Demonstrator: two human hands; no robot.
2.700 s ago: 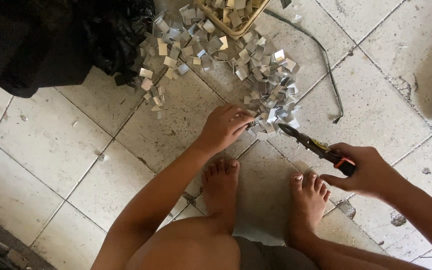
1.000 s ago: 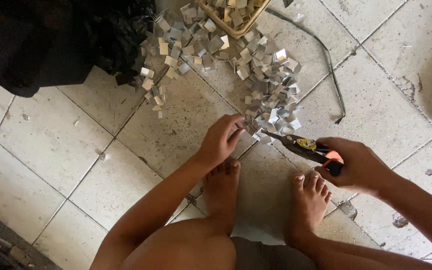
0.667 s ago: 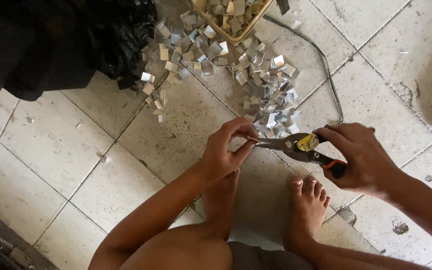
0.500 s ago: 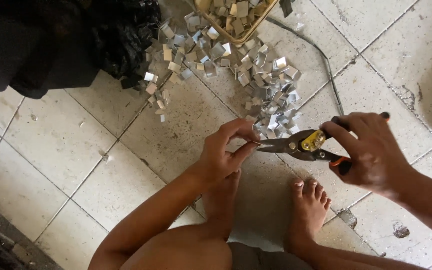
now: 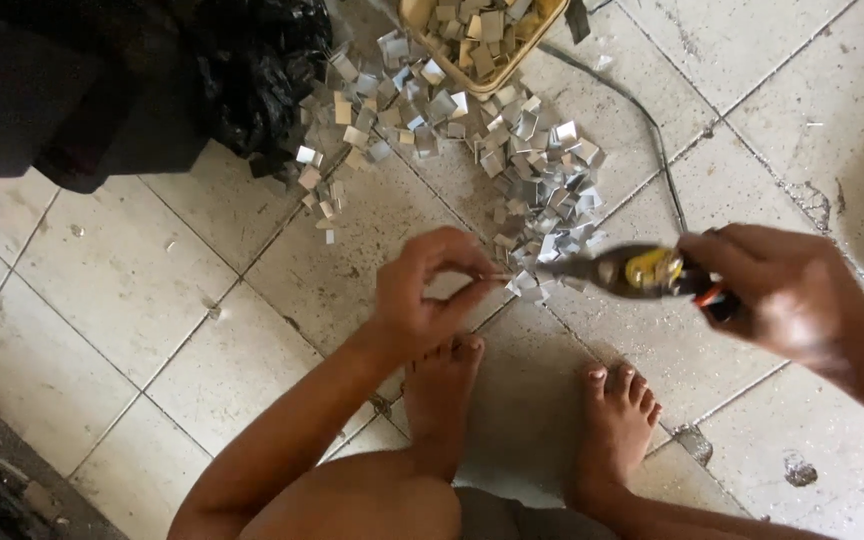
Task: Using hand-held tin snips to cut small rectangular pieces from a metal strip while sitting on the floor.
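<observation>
Head view, looking down at the tiled floor [image 5: 102,300]; every place below is given relative to the heap of metal pieces [image 5: 512,170].

1. Left hand [image 5: 422,295]: just below the heap's lower edge, thumb and fingers pinched together on 1 small metal piece [image 5: 497,277], held at its left end a little above the tiles.
2. Right hand [image 5: 782,290]: below and to the right of the heap, blurred with motion, fingers curled shut around the handles of a pair of snips [image 5: 642,272] with a yellow pivot and a red grip. The blades point left and meet the pinched piece; whether they are open or closed on it cannot be told.
3. Heap of metal pieces: many small silvery folded squares, spread over the tiles from the basket down to the hands.
4. Basket [image 5: 522,65]: pale woven rim at the heap's upper end, partly out of frame, holding more of the same pieces.
5. Black bag [image 5: 252,80]: crumpled, touching the heap's left side.
6. Dark cable [image 5: 652,140]: runs along the heap's right edge.
7. 2 bare feet [image 5: 442,400]: below the heap, flat on the tiles.

Progress, as a judgement: 1 piece is being worked, and a large stock lies on the floor and in the basket; worked and unworked pieces cannot be told apart.
</observation>
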